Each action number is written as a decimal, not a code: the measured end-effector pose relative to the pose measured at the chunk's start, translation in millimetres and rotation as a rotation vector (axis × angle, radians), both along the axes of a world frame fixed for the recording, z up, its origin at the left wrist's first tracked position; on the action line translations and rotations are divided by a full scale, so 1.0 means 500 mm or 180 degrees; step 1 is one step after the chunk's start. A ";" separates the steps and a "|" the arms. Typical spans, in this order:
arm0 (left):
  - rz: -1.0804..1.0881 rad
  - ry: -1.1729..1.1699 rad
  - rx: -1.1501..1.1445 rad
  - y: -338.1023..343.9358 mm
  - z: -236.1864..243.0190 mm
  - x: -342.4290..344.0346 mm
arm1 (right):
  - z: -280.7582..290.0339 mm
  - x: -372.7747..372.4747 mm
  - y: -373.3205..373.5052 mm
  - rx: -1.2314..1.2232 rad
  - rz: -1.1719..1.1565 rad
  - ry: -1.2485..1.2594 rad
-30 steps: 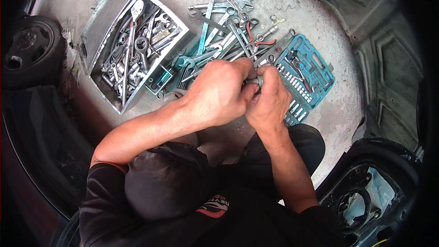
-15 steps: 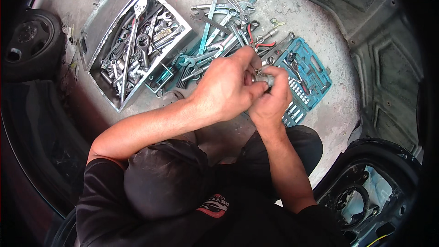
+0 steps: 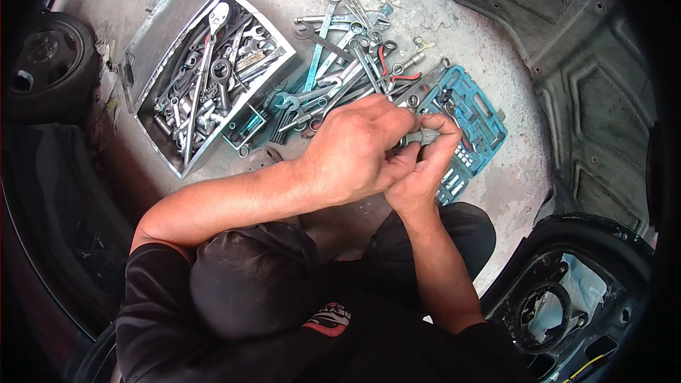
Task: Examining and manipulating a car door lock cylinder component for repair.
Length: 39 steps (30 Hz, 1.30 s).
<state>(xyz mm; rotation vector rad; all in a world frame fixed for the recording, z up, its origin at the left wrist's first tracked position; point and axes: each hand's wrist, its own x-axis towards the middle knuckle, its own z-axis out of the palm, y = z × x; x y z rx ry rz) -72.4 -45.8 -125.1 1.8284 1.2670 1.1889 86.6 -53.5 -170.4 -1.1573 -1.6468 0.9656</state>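
- A small grey cylindrical metal piece [image 3: 426,136] is grasped by the left hand [image 3: 357,145] and right hand [image 3: 424,173], left of the blue plastic case [image 3: 492,116].
- Handling seems unfinished: lifted clear, not yet set down.

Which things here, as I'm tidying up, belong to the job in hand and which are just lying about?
In use:
- small grey metal piece, between the left hand and right hand

Apparently lying about:
- open toolbox
- wrenches
- red-handled pliers
- teal socket case
- wheel
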 end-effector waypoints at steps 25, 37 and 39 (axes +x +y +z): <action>0.0073 -0.0425 -0.2093 -0.003 0.017 -0.024 | 0.043 0.042 0.022 -0.1939 -0.0041 0.1257; -0.0006 -0.0070 -0.1437 -0.006 0.009 -0.017 | 0.060 0.042 0.023 -0.2472 0.0036 0.1676; 0.0014 -0.0149 -0.1560 -0.005 0.009 -0.016 | 0.063 0.039 0.025 -0.2470 0.0009 0.1661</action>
